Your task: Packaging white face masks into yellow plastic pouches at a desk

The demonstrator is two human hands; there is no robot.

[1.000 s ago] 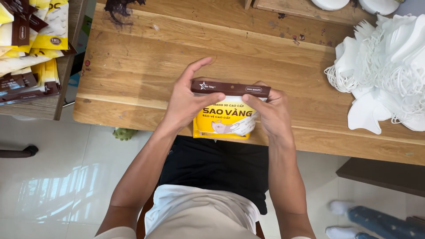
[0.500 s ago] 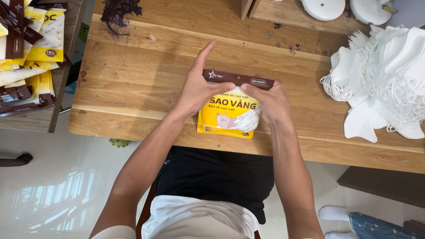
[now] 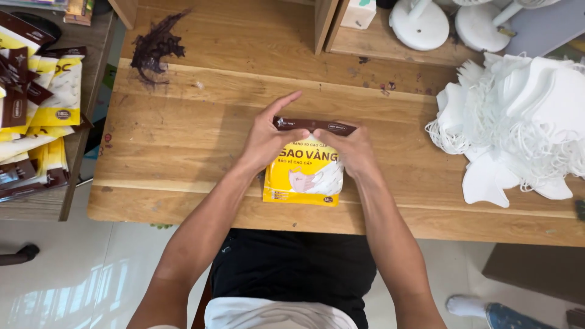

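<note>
A yellow packet with a dark brown top strip (image 3: pixel 304 176) lies flat on the wooden table (image 3: pixel 183 152), close to its near edge. My left hand (image 3: pixel 271 137) presses on the packet's upper left corner, thumb on the brown strip and fingers stretched out. My right hand (image 3: pixel 353 149) grips the upper right side of the same packet. A picture of a white face mask shows on the packet's front.
A big heap of white face masks (image 3: pixel 518 116) lies on the table at the right. Several filled yellow and brown packets (image 3: pixel 36 103) are stacked on a low shelf at the left. Two white round bases (image 3: pixel 451 21) stand at the back. A dark stain (image 3: pixel 155 49) marks the table's far left.
The packet and both hands have come down from the table's near edge onto the tabletop, a little further in. Both hands stay on the packet's top strip.
</note>
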